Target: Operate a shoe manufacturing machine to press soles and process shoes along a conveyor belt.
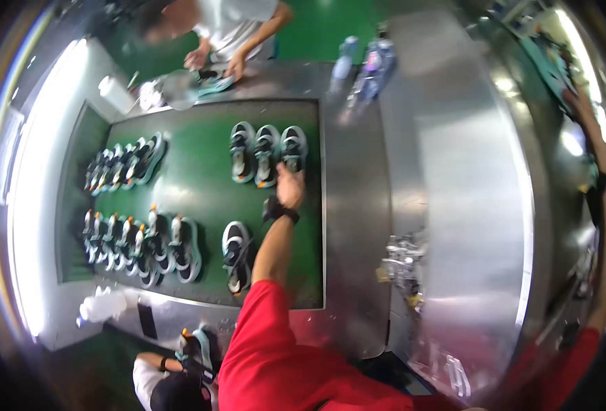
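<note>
My left hand (290, 188) reaches over the green belt and is closed on the heel end of a black, white and teal sneaker (294, 142). That sneaker is the rightmost of three standing side by side. A watch-like black band circles my left wrist. Nearer to me, one more sneaker (236, 245) lies beside my left forearm. Far out at the right rim, my right hand (579, 107) grips the end of a teal-soled shoe (547, 68). The bent, dim picture there hides the finger detail.
Two rows of sneakers (185, 248) stand at the belt's left. Across it, a person in white (238, 27) handles a shoe; another person (169, 383) holds one at lower left. Plastic bottles (378, 65) stand on the metal edge. Crumpled clear plastic (407, 264) lies beside the metal table (474, 205).
</note>
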